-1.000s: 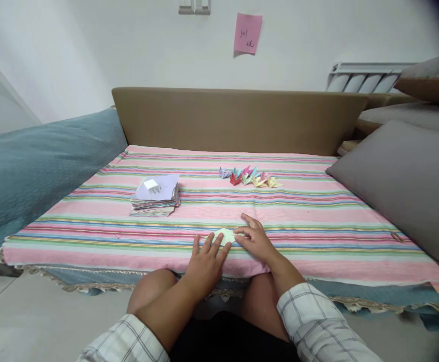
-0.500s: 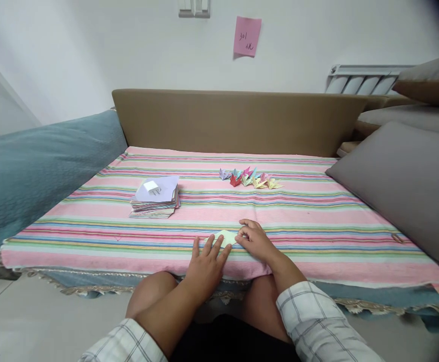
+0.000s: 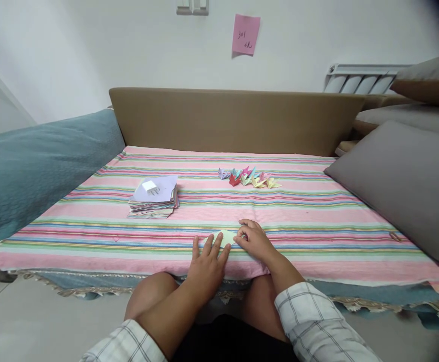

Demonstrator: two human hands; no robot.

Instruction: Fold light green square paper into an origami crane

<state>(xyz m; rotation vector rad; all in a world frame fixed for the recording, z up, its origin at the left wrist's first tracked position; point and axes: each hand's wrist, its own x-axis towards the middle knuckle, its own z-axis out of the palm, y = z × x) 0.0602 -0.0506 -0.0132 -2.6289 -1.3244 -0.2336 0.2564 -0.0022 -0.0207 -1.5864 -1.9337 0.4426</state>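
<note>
A small pale green folded paper (image 3: pixel 227 238) lies on the striped cloth in front of my knees. My left hand (image 3: pixel 208 261) rests on its left part, fingers spread and pressing it flat. At the paper's right tip, my right hand (image 3: pixel 255 240) pinches the edge between thumb and index finger, its other fingers curled. Farther back sits a group of several folded paper cranes (image 3: pixel 246 177) in purple, red, yellow and other colours. To the left is a stack of square paper sheets (image 3: pixel 154 205), with a white plug adapter (image 3: pixel 150 187) on top.
The striped cloth (image 3: pixel 91 208) covers a sofa seat with a brown backrest (image 3: pixel 238 120). A blue-covered armrest (image 3: pixel 46 161) bounds the left. Grey pillows (image 3: pixel 404 186) are piled at the right, with a small brown object (image 3: pixel 395 237) near them.
My right hand's fingers have curled into a pinch at the paper's right tip. My left hand stays spread on the paper.
</note>
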